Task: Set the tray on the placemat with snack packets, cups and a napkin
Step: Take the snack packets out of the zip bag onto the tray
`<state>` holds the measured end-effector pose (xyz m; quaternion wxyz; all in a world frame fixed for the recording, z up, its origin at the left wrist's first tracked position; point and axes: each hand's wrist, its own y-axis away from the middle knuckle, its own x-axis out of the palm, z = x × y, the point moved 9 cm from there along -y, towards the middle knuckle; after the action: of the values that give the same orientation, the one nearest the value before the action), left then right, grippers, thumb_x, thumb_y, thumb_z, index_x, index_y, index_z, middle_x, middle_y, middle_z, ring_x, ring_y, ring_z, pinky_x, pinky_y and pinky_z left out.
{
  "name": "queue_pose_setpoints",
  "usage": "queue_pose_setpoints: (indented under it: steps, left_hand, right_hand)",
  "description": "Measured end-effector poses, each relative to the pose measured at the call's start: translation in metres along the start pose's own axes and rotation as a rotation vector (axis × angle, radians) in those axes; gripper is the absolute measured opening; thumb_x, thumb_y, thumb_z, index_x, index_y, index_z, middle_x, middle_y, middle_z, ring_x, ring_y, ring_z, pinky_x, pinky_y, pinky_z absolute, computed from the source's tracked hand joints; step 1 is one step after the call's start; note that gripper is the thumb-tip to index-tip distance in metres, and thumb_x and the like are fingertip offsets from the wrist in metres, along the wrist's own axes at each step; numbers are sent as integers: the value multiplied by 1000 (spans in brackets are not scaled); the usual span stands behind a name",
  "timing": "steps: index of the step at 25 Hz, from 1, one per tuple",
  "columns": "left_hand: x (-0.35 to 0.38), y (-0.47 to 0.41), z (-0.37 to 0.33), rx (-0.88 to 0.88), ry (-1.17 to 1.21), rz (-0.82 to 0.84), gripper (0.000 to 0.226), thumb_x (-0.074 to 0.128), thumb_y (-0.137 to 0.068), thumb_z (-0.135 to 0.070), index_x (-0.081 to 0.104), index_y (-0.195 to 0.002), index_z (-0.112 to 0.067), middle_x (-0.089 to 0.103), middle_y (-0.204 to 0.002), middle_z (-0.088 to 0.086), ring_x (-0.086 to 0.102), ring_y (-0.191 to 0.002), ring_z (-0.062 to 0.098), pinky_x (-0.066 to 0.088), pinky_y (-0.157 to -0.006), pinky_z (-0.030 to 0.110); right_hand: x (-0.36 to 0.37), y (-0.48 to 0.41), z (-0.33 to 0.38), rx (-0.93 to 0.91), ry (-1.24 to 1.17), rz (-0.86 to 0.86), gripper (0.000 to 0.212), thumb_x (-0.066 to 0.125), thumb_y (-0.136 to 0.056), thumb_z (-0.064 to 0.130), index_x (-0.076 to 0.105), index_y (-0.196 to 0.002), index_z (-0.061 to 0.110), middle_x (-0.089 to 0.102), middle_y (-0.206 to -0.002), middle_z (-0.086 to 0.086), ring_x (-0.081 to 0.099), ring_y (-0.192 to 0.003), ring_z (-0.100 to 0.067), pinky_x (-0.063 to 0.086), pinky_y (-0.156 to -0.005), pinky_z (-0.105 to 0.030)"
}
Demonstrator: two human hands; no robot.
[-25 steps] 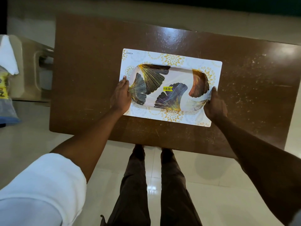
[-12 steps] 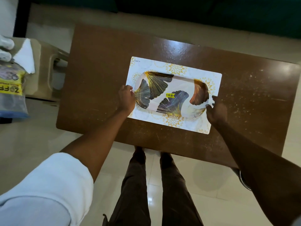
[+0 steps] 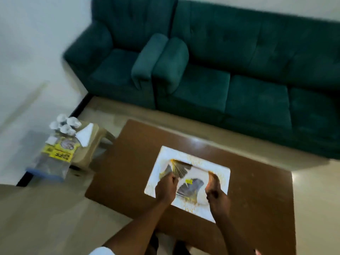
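Note:
The leaf-patterned tray (image 3: 190, 187) lies on the white-and-gold placemat (image 3: 184, 155) on the brown table (image 3: 257, 190). My left hand (image 3: 166, 189) is over the tray's near left corner and my right hand (image 3: 217, 197) over its near right corner. Both have their fingers curled in, and motion blur hides whether they still grip the rim. On a beige stool (image 3: 93, 146) to the left sit several white cups (image 3: 65, 124), a white napkin (image 3: 85, 135) and a yellow-labelled snack packet (image 3: 58, 150).
A dark green armchair (image 3: 114, 61) and a matching sofa (image 3: 248, 74) stand beyond the table. Pale tiled floor separates the stool from the table's left edge. My legs stand at the table's near edge.
The view has swung up and left, bringing the sofa and stool into sight. Both hands have shifted inward from the tray's ends, now over its near corners. The tray stays on the placemat.

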<state>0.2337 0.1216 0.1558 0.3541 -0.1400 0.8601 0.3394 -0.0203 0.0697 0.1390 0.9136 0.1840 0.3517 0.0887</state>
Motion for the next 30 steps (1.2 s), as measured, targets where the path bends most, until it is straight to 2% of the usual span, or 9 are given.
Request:
queue_pose_setpoints:
  steps: [2, 5, 8, 11, 15, 17, 19, 25, 30]
  left_hand:
    - [-50, 1, -21, 11, 117, -14, 25, 57, -101, -38, 65, -104, -14, 74, -105, 10, 69, -103, 32, 53, -84, 37]
    - [-163, 1, -38, 9, 299, -124, 32, 59, -102, -38, 64, -108, -7, 73, -106, 18, 68, -103, 35, 52, -89, 41]
    - [-286, 7, -31, 20, 254, -269, 39, 52, -105, -41, 63, -120, -7, 70, -118, 18, 65, -110, 36, 50, -92, 40]
    - [-408, 19, -13, 40, 241, -394, 43, 47, -106, -43, 64, -115, -5, 69, -117, 20, 64, -112, 39, 49, -90, 40]
    - [-573, 45, 41, 66, 284, -593, 51, 45, -105, -51, 63, -114, -4, 67, -125, 23, 62, -119, 40, 49, -95, 42]
    - [-644, 57, 77, 77, 275, -663, 53, 43, -104, -56, 62, -115, -7, 66, -128, 21, 61, -121, 39, 49, -98, 42]
    - [-704, 69, 120, 57, 296, -735, 56, 44, -102, -59, 62, -118, -9, 65, -129, 19, 60, -122, 38, 47, -99, 41]
    - [-830, 102, 254, -25, 400, -910, 58, 47, -98, -65, 60, -116, -12, 65, -128, 11, 59, -121, 32, 44, -97, 38]
    - [-874, 104, 322, -79, 454, -954, 58, 46, -97, -67, 59, -112, -13, 66, -120, 6, 60, -113, 29, 44, -93, 37]
  right_hand:
    - [-6, -1, 38, 7, -18, 18, 12, 65, -99, 20, 72, -93, 12, 75, -86, -9, 71, -89, -33, 55, -78, -42]
    - [-9, -13, 146, -133, -9, 74, 22, 59, -103, 18, 69, -86, 7, 72, -80, -16, 70, -83, -39, 56, -78, -49]
    - [-11, -14, 287, -318, 60, 102, 27, 56, -105, 23, 68, -102, -1, 71, -95, -23, 65, -87, -38, 54, -81, -46]
    - [-10, -1, 432, -478, 91, 121, 38, 57, -104, 33, 67, -122, 1, 71, -115, -20, 66, -107, -36, 51, -92, -41]
    - [31, 53, 618, -643, 68, 216, 69, 63, -100, 44, 43, -154, 7, 54, -149, -16, 51, -139, -31, 41, -115, -37]
    - [54, 84, 705, -756, 35, 190, 80, 64, -97, 48, 33, -160, 9, 40, -161, -12, 40, -149, -26, 31, -124, -38]
    - [80, 115, 775, -845, 3, 159, 86, 65, -95, 54, 30, -161, 12, 37, -164, -10, 38, -150, -27, 32, -124, -41]
    - [196, 223, 909, -1024, -77, 310, 96, 68, -84, 68, 30, -161, 24, 40, -162, -6, 42, -147, -25, 37, -121, -44]
    - [310, 257, 942, -1071, -29, 419, 92, 67, -87, 65, 32, -160, 22, 44, -159, -7, 44, -146, -25, 36, -120, -38]
